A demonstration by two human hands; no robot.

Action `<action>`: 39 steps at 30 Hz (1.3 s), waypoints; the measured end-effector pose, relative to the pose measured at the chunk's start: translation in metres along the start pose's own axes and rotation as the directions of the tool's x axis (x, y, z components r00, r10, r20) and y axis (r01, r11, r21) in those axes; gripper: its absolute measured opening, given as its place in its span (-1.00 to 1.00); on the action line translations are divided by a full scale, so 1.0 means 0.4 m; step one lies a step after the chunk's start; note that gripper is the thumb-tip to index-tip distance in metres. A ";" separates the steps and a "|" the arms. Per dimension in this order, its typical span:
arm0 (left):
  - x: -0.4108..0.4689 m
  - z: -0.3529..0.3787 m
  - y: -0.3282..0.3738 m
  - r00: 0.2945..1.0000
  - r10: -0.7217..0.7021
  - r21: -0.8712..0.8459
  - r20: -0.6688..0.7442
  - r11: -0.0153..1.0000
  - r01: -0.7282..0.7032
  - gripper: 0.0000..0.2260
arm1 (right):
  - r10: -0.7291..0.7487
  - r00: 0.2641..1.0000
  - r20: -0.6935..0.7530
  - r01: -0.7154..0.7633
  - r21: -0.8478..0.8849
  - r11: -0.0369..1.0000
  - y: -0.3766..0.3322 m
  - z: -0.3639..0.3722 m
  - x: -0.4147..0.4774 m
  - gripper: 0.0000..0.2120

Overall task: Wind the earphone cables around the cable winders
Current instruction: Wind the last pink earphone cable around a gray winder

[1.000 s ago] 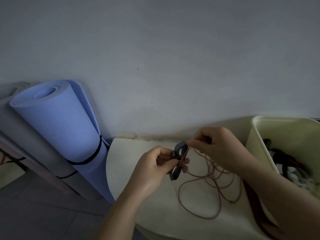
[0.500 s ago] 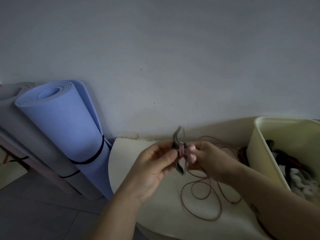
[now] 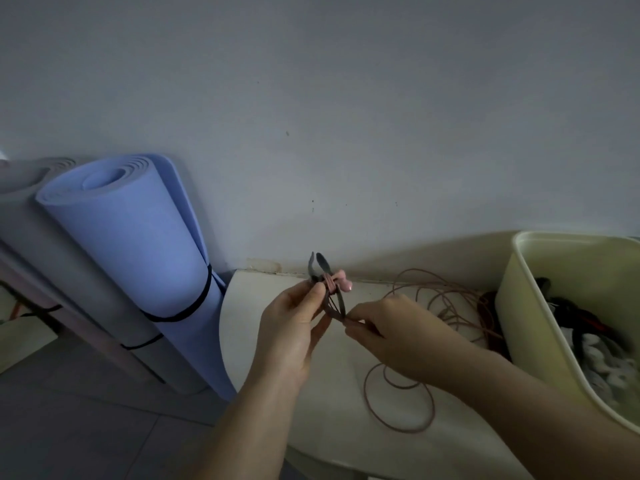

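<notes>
Your left hand (image 3: 294, 327) pinches one dark grey flat cable winder (image 3: 323, 266); right hand (image 3: 391, 334) pinches, apparently, one pinkish-brown earphone cable (image 3: 450, 317).

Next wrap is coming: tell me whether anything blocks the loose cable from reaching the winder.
Nothing visible does. The right hand pinches the thin pinkish-brown earphone cable right at the dark grey winder held by the left hand; the slack lies free on the cream table.

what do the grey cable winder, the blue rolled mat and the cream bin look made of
Cable winder: dark grey, matte, thin flexed strips, likely rubber or silicone.
Rolled mat: blue foam, matte, thick spiral layers at its end.
Bin: cream plastic, smooth, faint sheen, rounded moulded rim.
</notes>
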State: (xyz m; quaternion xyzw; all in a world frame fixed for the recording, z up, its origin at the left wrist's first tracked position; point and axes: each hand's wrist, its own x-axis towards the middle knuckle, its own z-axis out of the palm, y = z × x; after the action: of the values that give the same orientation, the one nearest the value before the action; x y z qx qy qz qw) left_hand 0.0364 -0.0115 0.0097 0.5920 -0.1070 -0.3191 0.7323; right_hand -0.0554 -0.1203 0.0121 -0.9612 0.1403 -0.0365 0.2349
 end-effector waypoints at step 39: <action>-0.213 0.014 0.142 0.834 0.270 -0.077 0.481 0.961 -0.266 -0.76 | -0.059 0.998 -0.037 0.047 0.983 0.175 -0.117 -0.176 -0.089 -0.49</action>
State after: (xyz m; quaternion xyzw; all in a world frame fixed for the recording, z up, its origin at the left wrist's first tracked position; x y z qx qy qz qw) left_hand -0.0132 0.0401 0.0832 0.4691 -0.3683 -0.3526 0.7211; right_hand -0.0871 -0.1012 0.0961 -0.5912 0.0500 -0.1215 0.7958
